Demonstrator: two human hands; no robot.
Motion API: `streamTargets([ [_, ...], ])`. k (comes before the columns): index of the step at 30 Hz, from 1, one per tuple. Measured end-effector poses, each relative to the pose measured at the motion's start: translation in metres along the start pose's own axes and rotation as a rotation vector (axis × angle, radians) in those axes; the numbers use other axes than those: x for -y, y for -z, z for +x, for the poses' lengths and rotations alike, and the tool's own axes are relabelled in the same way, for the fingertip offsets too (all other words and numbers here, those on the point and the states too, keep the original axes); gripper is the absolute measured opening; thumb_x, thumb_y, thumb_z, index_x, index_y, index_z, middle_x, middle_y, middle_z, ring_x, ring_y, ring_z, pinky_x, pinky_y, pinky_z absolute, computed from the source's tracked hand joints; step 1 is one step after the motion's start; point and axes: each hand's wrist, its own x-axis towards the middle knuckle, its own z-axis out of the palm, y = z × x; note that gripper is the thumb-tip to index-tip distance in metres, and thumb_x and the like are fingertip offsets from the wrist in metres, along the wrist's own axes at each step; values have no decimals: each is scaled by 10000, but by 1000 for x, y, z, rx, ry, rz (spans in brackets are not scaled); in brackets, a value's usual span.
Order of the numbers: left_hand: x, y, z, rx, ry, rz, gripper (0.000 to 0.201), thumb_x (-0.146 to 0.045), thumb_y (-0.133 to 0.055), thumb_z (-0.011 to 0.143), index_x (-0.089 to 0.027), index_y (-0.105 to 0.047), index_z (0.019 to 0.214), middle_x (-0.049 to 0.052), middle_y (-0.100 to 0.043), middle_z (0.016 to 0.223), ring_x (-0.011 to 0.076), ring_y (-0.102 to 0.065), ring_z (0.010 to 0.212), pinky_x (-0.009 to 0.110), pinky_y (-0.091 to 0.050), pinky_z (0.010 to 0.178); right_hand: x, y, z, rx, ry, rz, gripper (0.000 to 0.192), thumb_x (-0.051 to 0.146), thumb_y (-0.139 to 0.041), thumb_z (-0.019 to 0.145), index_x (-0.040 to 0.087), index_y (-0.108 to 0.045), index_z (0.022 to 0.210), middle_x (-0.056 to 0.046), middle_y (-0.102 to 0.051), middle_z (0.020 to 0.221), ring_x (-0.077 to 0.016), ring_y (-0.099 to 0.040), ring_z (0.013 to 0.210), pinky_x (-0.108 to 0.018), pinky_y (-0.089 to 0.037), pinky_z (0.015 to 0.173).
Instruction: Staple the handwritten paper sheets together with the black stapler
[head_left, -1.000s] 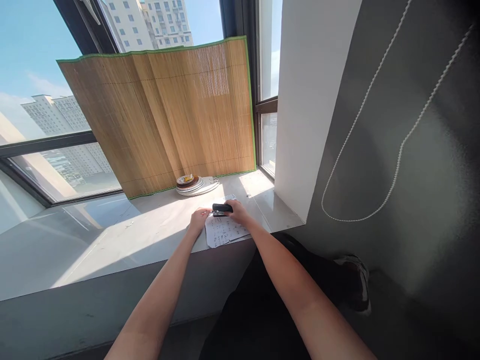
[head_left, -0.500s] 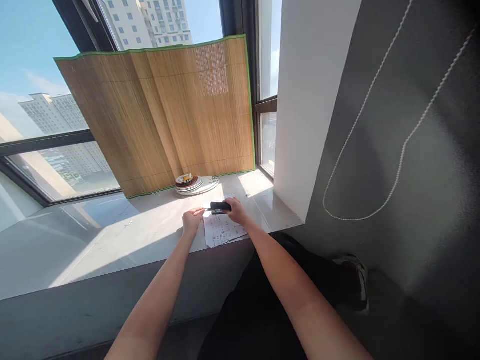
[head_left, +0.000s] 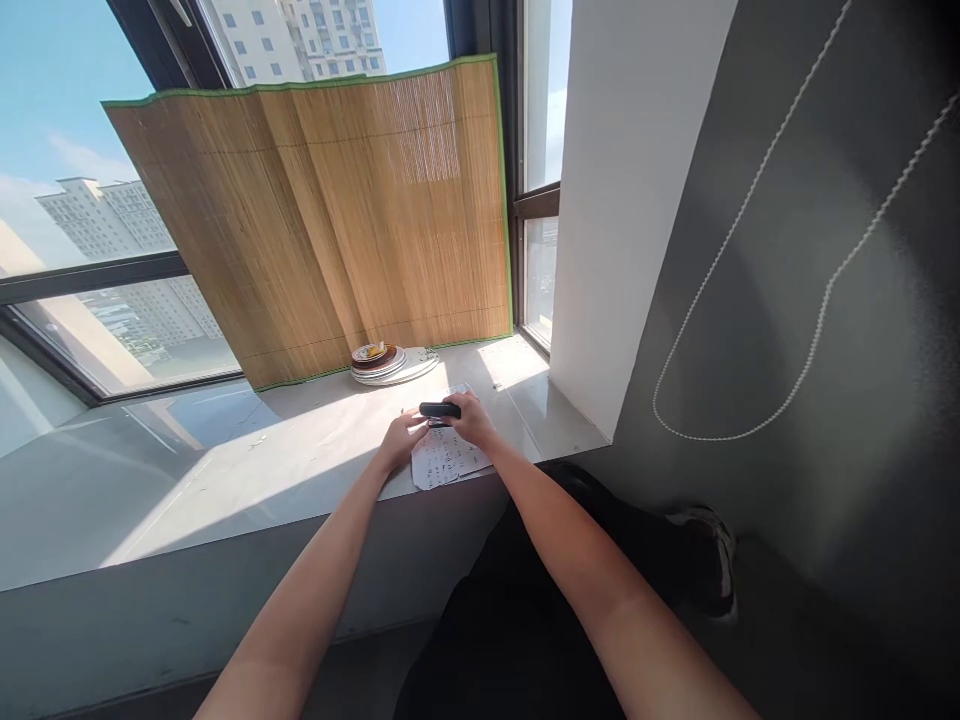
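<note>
Centre frame: right hand [head_left: 471, 420] clasped a black stapler [head_left: 440, 410] over the paper [head_left: 448, 458]; left hand [head_left: 403, 438] steadied the sheet's edge, its grip unclear. Sheets were best kept squared, pressed firmly.

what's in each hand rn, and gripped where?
Right hand grips the black stapler by its right, rear end, over the sheet of paper. Left hand rests at the paper's left edge; whether it pinches it cannot be told.

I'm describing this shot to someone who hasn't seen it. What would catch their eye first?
The big bamboo mat leaning against the window, sunlit, above a stack of plates on the sill. Nearer, the right hand grips a black stapler over a printed sheet of paper, with the left hand beside it.
</note>
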Motion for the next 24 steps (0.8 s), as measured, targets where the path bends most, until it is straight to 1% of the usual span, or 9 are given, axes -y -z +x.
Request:
streamTargets([
  [4, 3, -10, 3, -24, -4, 168, 406, -353, -686, 930, -227, -864, 1273, 143, -758, 1462, 395, -632, 1463, 599, -465, 1258, -9, 11, 5, -52, -74, 9, 245, 162, -797, 890, 231, -814, 1125, -101, -810, 1130, -339, -698, 1172, -490, -550, 1049],
  [7, 6, -11, 2, 39, 17, 270, 320, -295, -693, 869, -260, -896, 1113, 132, -779, 1422, 417, -631, 1451, 622, -436, 1266, -23, 28, 6, -158, -170, -15, 332, 182, -753, 927, 221, -797, 1253, -136, -795, 1225, -354, -680, 1239, -517, -548, 1066],
  [10, 7, -4, -5, 47, 7, 341, 268, -266, -691, 832, -278, -883, 1019, 114, -821, 1296, 410, -685, 1340, 598, -477, 1220, -42, 49, 3, -251, -263, -86, 353, 230, -699, 975, 236, -775, 1320, -146, -776, 1287, -372, -642, 1312, -577, -511, 1116],
  [12, 7, 2, -11, 36, 5, 404, 249, -271, -693, 836, -286, -863, 1018, 114, -824, 1201, 407, -700, 1261, 589, -508, 1168, -56, 62, 1, -280, -314, -146, 329, 249, -707, 967, 256, -789, 1286, -131, -785, 1269, -381, -639, 1314, -590, -504, 1119],
  [14, 7, 6, -16, 28, 2, 459, 201, -323, -698, 877, -292, -840, 1016, 118, -801, 1119, 402, -700, 1200, 599, -511, 1141, -69, 72, -1, -294, -355, -163, 302, 252, -748, 925, 270, -815, 1219, -115, -803, 1222, -370, -675, 1242, -542, -542, 1059],
  [16, 7, 7, -18, 29, -25, 460, 215, -396, -716, 909, -297, -832, 1060, 122, -779, 1141, 396, -696, 1194, 616, -481, 1168, -77, 77, -2, -278, -379, -140, 305, 243, -782, 881, 279, -836, 1179, -106, -813, 1173, -349, -709, 1150, -485, -575, 977],
  [18, 9, 3, -16, 48, -65, 408, 325, -441, -740, 915, -317, -830, 1201, 133, -764, 1300, 404, -676, 1288, 627, -422, 1233, -80, 79, -1, -220, -387, -126, 331, 219, -789, 867, 283, -847, 1186, -102, -814, 1169, -341, -720, 1124, -475, -581, 958],
  [21, 14, -1, -11, 117, -69, 326, 461, -449, -763, 910, -336, -815, 1354, 126, -719, 1499, 411, -596, 1465, 604, -358, 1304, -75, 76, 0, -116, -388, -173, 369, 178, -762, 897, 284, -837, 1242, -104, -797, 1284, -364, -687, 1237, -545, -540, 1064],
  [24, 19, -2, -10, 180, -61, 280, 446, -452, -756, 920, -335, -838, 1343, 94, -701, 1555, 397, -556, 1530, 568, -360, 1321, -66, 71, 2, -72, -345, -233, 386, 147, -711, 931, 293, -815, 1273, -96, -761, 1393, -383, -617, 1358, -596, -475, 1152],
])
